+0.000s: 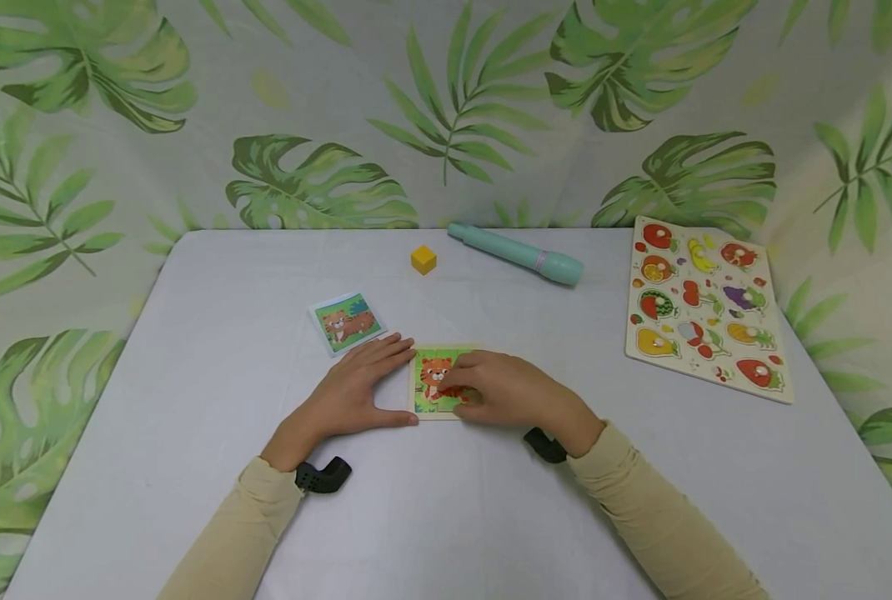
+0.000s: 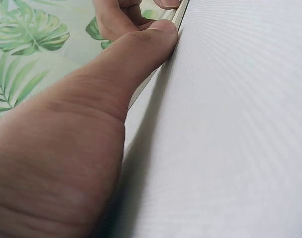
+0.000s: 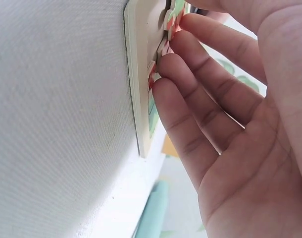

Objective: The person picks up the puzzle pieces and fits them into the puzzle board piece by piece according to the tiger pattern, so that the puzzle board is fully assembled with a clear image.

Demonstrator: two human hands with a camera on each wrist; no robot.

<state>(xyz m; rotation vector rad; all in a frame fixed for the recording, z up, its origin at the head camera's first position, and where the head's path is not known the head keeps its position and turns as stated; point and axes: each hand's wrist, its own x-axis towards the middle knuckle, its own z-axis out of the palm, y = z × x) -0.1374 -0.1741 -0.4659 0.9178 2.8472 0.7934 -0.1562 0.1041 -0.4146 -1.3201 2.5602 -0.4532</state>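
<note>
A small square wooden jigsaw puzzle (image 1: 425, 403) with a tiger picture lies flat before me. My left hand (image 1: 352, 390) is spread at its left side, the thumb (image 2: 158, 37) along the lower left corner and the straight fingers by the upper left corner. From the right, my right hand (image 1: 513, 389) reaches over the puzzle and covers part of it. Its curled fingers (image 3: 178, 106) touch the picture side, and a green and red puzzle piece (image 3: 175, 17) sits tilted at the index fingertip and thumb. Bare wood of the tray (image 3: 150, 22) shows beside that piece.
Up and left lies a square card (image 1: 350, 322) with a matching tiger picture. Further back are a yellow cube (image 1: 423, 260) and a teal tube-shaped object (image 1: 517, 252). A fruit peg board (image 1: 704, 312) lies at the right edge of the white table (image 1: 446, 517).
</note>
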